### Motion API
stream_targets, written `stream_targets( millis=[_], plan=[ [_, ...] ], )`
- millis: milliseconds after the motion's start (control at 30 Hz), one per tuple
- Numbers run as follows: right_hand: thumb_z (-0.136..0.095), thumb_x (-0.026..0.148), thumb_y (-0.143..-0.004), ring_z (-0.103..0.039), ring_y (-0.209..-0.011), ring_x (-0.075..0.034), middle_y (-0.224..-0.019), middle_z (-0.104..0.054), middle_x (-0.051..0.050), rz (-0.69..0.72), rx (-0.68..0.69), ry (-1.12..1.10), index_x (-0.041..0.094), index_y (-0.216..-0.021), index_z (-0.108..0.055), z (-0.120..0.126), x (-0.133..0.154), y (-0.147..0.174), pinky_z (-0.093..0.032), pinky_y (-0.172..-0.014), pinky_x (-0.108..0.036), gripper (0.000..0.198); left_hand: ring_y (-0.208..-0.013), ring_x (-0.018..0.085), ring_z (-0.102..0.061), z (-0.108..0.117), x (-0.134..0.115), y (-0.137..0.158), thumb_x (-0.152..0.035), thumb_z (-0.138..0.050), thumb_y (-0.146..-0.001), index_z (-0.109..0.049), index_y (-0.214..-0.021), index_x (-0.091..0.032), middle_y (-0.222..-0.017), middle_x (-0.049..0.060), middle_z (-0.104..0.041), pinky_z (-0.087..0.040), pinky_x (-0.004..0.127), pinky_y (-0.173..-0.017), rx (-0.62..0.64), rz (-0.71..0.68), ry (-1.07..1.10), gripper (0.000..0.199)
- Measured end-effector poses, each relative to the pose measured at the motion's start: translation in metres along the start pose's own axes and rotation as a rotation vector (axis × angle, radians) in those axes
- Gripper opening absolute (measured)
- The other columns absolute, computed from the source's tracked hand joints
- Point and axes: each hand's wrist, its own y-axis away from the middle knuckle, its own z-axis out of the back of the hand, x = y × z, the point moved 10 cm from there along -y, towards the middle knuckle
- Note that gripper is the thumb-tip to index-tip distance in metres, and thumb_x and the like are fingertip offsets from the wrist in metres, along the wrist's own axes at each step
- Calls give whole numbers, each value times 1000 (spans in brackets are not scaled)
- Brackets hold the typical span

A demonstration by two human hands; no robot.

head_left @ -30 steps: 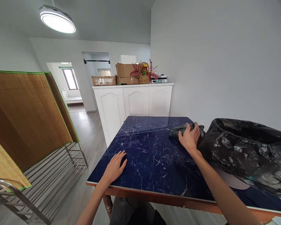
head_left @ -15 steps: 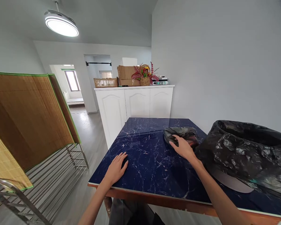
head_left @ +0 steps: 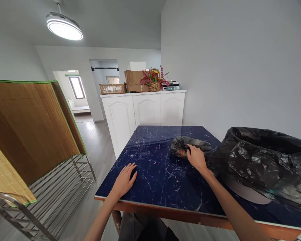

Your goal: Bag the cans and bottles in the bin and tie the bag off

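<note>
My left hand (head_left: 125, 179) lies flat on the dark blue marbled table (head_left: 153, 187), fingers stretched out and holding nothing. My right hand (head_left: 197, 158) grips the near side of a small, filled black plastic bag (head_left: 178, 144) on the tabletop. Something reddish shows faintly through its thin film; what it is, I cannot make out. Part of this bag is hidden behind my fingers. To the right of that hand stands a large black garbage bag (head_left: 261, 164) with its mouth wide. A pale rounded edge (head_left: 248, 192) sticks out under it.
A white cabinet (head_left: 147, 108) stands beyond the table, bearing cardboard boxes (head_left: 136, 77) and a wicker flower basket (head_left: 155, 87). At the left, a metal rack (head_left: 65, 187) carries a bamboo mat (head_left: 32, 127). A grey wall borders the right side.
The small black bag has turned and shifted slightly left. My right hand has moved from its top to its near right side, fingers now curled on it. My left hand stays put.
</note>
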Motion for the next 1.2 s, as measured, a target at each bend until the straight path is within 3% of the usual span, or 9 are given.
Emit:
stream_targets(
  millis=[167, 333, 500, 633, 700, 833, 967, 1067, 1200],
  plan=[
    [-51, 30, -98, -68, -120, -28, -125, -74, -14, 72, 130, -162, 18, -129, -68, -15, 37, 12, -51, -108, -44, 37, -150, 32, -53, 12, -10, 0, -43, -47, -108, -64, -141, -22, -156, 11, -63, -38, 58, -128, -27, -16, 35, 42],
    [-50, 42, -105, -76, -99, -21, -122, -77, -8, 228, 314, -336, 26, -132, -66, -1, 93, 34, -61, -84, -32, 35, -135, 30, -65, 36, -43, -1, -40, -48, -108, -67, -132, -26, -140, 8, -72, -50, 52, -117, -107, -67, 114, 33],
    [-50, 29, -104, -73, -103, -23, -127, -75, -9, 317, 366, -323, 25, -128, -68, 15, 121, 37, -57, -92, -38, 31, -124, 27, -67, 46, -86, -22, -39, -41, -112, -62, -130, -24, -129, 10, -72, -53, 48, -109, -192, -82, 213, 31],
    [-61, 19, -95, -73, -90, -21, -124, -76, -9, 385, 479, -287, 24, -134, -66, -5, 139, 43, -56, -87, -36, 40, -124, 29, -66, 34, -115, -48, -35, -51, -108, -61, -134, -23, -132, 11, -72, -52, 50, -110, -146, -148, 263, 30],
    [-67, 15, -89, -71, -93, -22, -118, -76, -9, 408, 508, -267, 22, -133, -67, -13, 145, 45, -54, -88, -36, 45, -121, 30, -66, 29, -123, -58, -33, -56, -104, -62, -135, -23, -130, 11, -73, -52, 49, -109, -117, -168, 278, 32],
    [-70, 11, -84, -66, -101, -25, -102, -73, -7, 439, 498, -257, 21, -119, -70, -9, 151, 45, -49, -92, -37, 37, -111, 29, -66, 26, -127, -67, -26, -63, -96, -64, -132, -21, -117, 9, -73, -54, 46, -102, -86, -161, 297, 36],
    [-66, 14, -84, -61, -86, -20, -95, -68, -2, 414, 430, -310, 24, -107, -71, 18, 148, 40, -46, -81, -33, 25, -100, 28, -63, 26, -124, -65, -25, -63, -93, -71, -111, -21, -100, 7, -69, -53, 44, -94, -78, -127, 301, 20],
    [-62, 20, -86, -57, -79, -19, -92, -65, -1, 342, 327, -374, 25, -106, -71, 42, 137, 32, -45, -77, -33, 23, -94, 26, -61, 27, -121, -63, -25, -63, -93, -70, -99, -22, -92, 5, -66, -51, 41, -90, -97, -95, 317, 11],
    [-58, 39, -94, -58, -79, -22, -91, -67, -4, 170, 173, -479, 24, -109, -72, 62, 108, 24, -47, -76, -35, 26, -88, 24, -61, 29, -111, -60, -23, -57, -96, -67, -106, -22, -89, 3, -66, -49, 39, -84, -146, -41, 363, 14]
  ],
)
